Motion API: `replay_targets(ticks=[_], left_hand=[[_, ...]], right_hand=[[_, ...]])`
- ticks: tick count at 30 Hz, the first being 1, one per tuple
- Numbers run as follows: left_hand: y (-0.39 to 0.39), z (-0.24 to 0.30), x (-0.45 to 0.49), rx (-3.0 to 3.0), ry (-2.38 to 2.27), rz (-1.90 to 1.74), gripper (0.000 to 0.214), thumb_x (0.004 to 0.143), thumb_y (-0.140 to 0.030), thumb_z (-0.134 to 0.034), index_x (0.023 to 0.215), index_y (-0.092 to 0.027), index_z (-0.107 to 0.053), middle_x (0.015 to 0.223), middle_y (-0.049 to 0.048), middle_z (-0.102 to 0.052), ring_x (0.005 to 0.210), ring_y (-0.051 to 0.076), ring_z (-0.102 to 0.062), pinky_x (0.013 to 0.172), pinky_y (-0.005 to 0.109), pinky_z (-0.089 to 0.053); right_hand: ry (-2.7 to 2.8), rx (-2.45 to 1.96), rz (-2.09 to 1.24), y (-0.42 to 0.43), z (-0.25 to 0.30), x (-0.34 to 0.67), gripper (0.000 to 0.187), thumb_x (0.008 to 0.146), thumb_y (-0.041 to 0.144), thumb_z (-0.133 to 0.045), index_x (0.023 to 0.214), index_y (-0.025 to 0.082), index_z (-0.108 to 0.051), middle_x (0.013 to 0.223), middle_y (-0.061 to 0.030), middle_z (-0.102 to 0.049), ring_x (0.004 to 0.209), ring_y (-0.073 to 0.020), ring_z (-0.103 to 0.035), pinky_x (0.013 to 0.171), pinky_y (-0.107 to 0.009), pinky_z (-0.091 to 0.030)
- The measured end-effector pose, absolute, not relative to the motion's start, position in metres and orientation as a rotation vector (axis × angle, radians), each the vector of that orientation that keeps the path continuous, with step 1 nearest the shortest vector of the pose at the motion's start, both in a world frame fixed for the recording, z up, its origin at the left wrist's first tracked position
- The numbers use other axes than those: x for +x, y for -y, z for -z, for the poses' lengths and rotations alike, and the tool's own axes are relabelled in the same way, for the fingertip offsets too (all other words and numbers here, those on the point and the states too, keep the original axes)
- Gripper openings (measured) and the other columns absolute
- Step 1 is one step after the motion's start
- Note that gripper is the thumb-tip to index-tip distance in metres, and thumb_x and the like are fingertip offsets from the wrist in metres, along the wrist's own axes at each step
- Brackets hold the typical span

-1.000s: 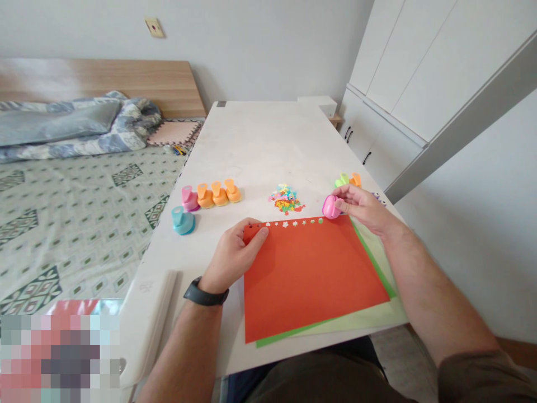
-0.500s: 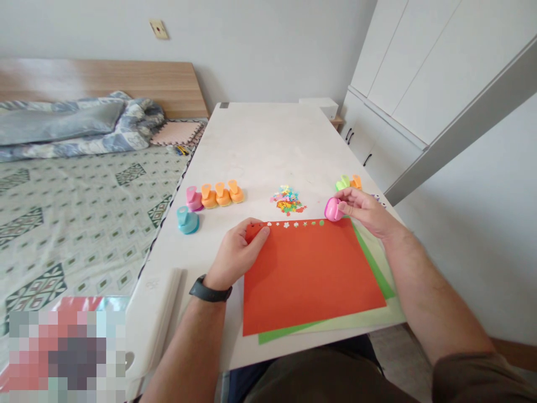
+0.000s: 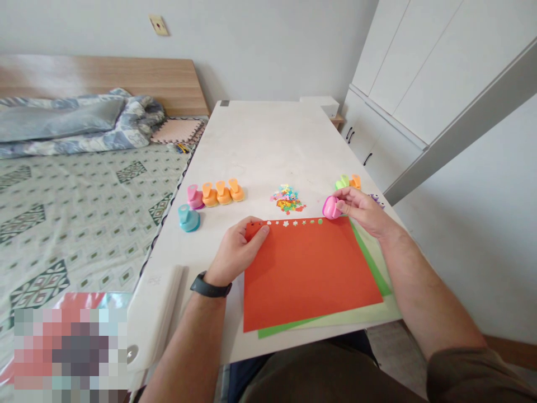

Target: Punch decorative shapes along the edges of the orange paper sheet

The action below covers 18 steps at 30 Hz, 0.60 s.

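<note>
While left fingers (image 3: 260, 233) pinch red-orange paper (image 3: 310, 268), right fingers (image 3: 351, 194) clasp a pink punch (image 3: 330, 207), forearms (image 3: 432, 296) stretched forward

On the white bench (image 3: 272, 145) lies a red sheet (image 3: 310, 274), with a row of small cut holes (image 3: 286, 223) along its far edge. The left hand (image 3: 241, 249) pinches this sheet at the far left corner. The right hand (image 3: 361, 211) holds a pink punch (image 3: 331, 207) at the sheet's far edge, near the right corner. Green paper (image 3: 371, 260) shows from under the sheet. Beyond the sheet is a pile of colourful paper pieces (image 3: 287, 201); beyond its left corner stand three orange punches (image 3: 223, 194).
</note>
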<state>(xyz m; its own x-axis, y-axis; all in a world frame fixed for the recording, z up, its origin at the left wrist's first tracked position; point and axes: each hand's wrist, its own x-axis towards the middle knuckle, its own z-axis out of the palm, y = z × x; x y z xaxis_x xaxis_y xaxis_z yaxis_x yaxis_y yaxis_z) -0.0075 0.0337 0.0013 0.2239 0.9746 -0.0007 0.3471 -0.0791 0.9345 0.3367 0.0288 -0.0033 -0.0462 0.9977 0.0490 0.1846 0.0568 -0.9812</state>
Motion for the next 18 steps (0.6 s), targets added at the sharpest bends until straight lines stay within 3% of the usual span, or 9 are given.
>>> replay_targets(ticks=[18], left_hand=[[-0.038, 0.008, -0.013, 1.609, -1.228, -0.818, 0.038, 0.088, -0.055, -0.067, 0.096, -0.018, -0.068, 0.08, 0.0031, -0.071, 0.069, 0.018, -0.063, 0.058, 0.025, -0.047]], right_hand=[[1.393, -1.234, -1.162, -0.03, 0.005, 0.341, 0.036, 0.088, 0.046, -0.076, 0.115, 0.023, -0.066, 0.109, -0.0065, -0.067, 0.099, -0.0211, -0.064, 0.09, -0.036, -0.052]])
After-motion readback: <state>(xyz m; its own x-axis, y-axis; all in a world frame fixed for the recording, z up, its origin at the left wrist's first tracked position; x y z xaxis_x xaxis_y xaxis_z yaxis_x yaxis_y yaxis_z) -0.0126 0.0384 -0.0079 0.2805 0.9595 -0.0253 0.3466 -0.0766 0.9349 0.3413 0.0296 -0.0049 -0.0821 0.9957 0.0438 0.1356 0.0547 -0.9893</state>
